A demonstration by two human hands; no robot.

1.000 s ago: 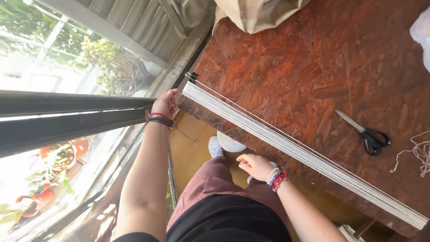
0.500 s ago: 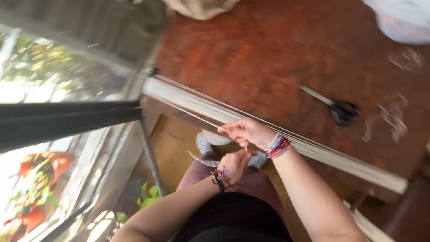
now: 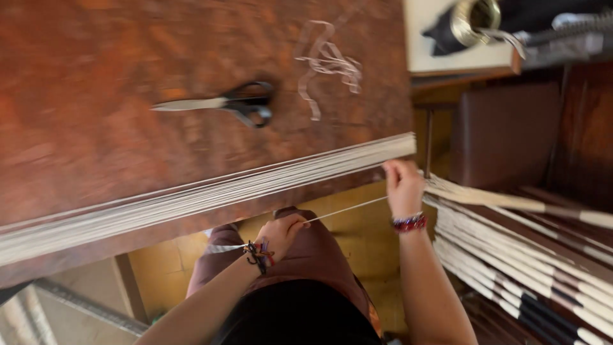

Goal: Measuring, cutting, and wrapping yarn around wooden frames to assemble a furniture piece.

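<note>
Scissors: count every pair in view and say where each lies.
1. The scissors lie flat on the brown table, beyond the stack of white slats, blades pointing left. Others may sit outside the picture.

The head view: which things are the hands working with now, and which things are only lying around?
In use:
- left hand, pinching a thin cord
- right hand, at the end of the stacked pale slats

Lying about:
- scissors on the brown table
- loose cord scraps
- striped slat pile
</note>
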